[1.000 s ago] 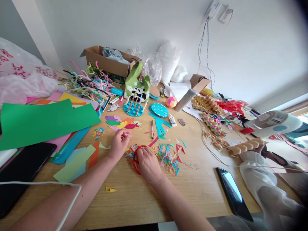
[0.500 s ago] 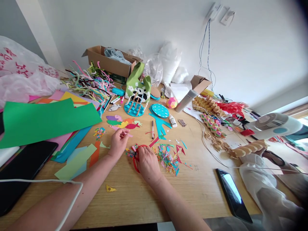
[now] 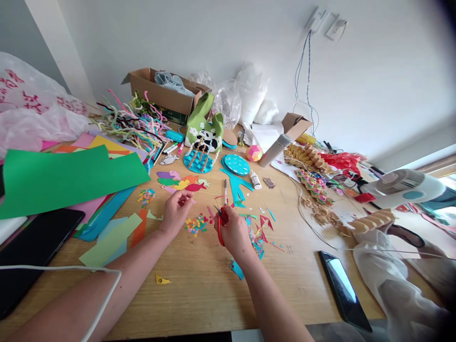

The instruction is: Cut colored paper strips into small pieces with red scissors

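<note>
Red-handled scissors (image 3: 220, 232), one pair: gripped in the curled right hand (image 3: 235, 232), now shifted rightward from the small paper discs (image 3: 197, 225) to beside the scrap pile (image 3: 257, 240), whereby the discs are left uncovered and a blue scrap (image 3: 236, 269) is exposed nearer on the tabletop (image 3: 199, 304). Left hand (image 3: 175, 211), one: fingertips pinched together, apparently on a pink paper piece (image 3: 193, 202), though little of it is shown.

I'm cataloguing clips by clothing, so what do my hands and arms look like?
Your left hand and right hand show no gloves, rings or watches. The left forearm and right forearm are sleeveless; a thin white cable crosses the left.
</note>
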Demonstrator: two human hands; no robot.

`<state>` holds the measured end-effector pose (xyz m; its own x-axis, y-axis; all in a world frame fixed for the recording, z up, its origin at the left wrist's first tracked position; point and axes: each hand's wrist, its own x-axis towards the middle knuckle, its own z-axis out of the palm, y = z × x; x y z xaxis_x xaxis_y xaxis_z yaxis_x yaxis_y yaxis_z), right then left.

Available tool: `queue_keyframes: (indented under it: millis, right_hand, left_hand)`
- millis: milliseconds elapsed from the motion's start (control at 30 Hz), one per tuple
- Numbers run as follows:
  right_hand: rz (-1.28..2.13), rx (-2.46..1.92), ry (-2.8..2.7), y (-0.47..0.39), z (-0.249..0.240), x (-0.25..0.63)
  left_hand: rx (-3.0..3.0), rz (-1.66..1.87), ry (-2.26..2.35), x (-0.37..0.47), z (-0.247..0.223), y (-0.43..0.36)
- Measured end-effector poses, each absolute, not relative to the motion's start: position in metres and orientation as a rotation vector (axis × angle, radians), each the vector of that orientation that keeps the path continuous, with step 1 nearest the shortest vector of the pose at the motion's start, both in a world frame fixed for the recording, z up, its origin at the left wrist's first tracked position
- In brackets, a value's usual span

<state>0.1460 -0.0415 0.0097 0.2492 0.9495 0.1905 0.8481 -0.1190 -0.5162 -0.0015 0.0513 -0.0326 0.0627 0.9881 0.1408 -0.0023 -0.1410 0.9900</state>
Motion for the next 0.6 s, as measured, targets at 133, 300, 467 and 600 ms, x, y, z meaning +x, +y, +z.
queue_keyframes:
  millis: [133, 300, 467, 600]
  right_hand:
    - [0.434, -1.871, -1.563, -0.038, 0.024, 0.147]
    - [0.56, -1.782, -1.516, -0.031, 0.029, 0.141]
    - [0.547, -1.8, -1.538, -0.027, 0.03, 0.148]
    - [0.222, -2.064, -1.886, -0.027, 0.037, 0.16]
  left_hand:
    - [1.239, 1.058, 0.869, 0.001, -0.02, 0.042]
    - [1.115, 0.894, 0.719, 0.002, -0.018, 0.038]
    - [0.995, 0.975, 0.751, 0.002, -0.02, 0.043]
    - [0.852, 1.19, 0.935, 0.002, -0.019, 0.049]
